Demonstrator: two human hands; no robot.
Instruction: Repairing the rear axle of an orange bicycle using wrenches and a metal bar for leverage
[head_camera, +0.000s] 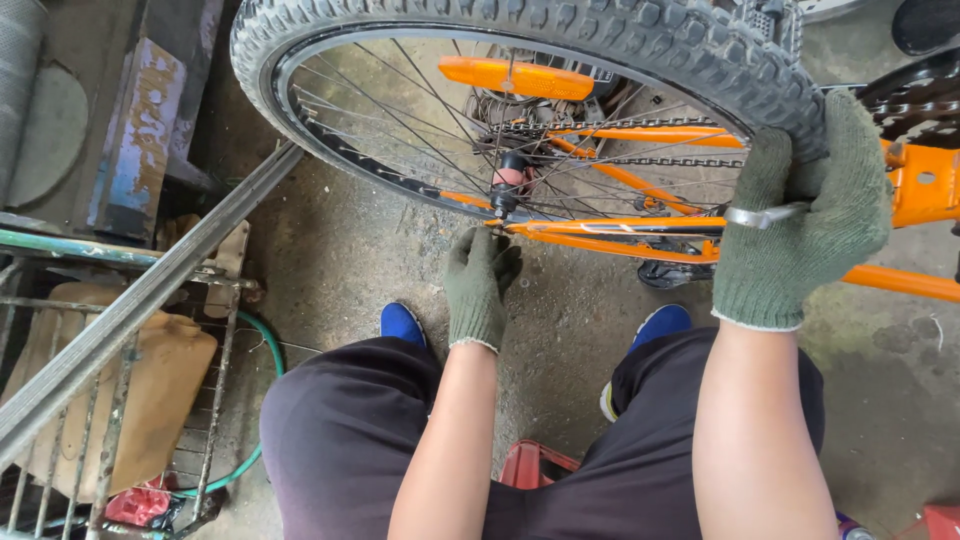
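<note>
Cut off at the top edge: the upper arc of the wheel (520, 110), so only its lower half shows. Hidden behind the spokes: most of the sprocket cluster and the chain (640, 160), hard to make out in detail. Half covered by the right hand (800, 215): a slim metal tool (762, 214), only its silver end poking out left of the palm, kind impossible to tell. Cut off at the right edge: the rest of the orange frame (925, 185).

Bicycle wheel hanging just above the concrete floor (380, 260), in front of the knees, set in the orange frame. Black knobby tyre (560, 25), dark rim, thin silver spokes, an orange reflector (515, 77) clipped between spokes near the top. Axle end (503, 190) at the fork tip, dark and greasy.

Right hand in a green knit glove, fingers clenched over the tyre's tread at the right side, the metal tool pinched against the palm. Left hand (478, 285) in a matching glove, lower down, fingers curled up to the frame tube just below the axle end; whether pinching something small there or merely touching, cannot tell.

Below: dark trousers, blue shoes (402, 322) on the floor. At left: a rusty wire rack (120, 400), a tan plastic jug (150, 390) lying behind it, a green hose (262, 345) curling past.
</note>
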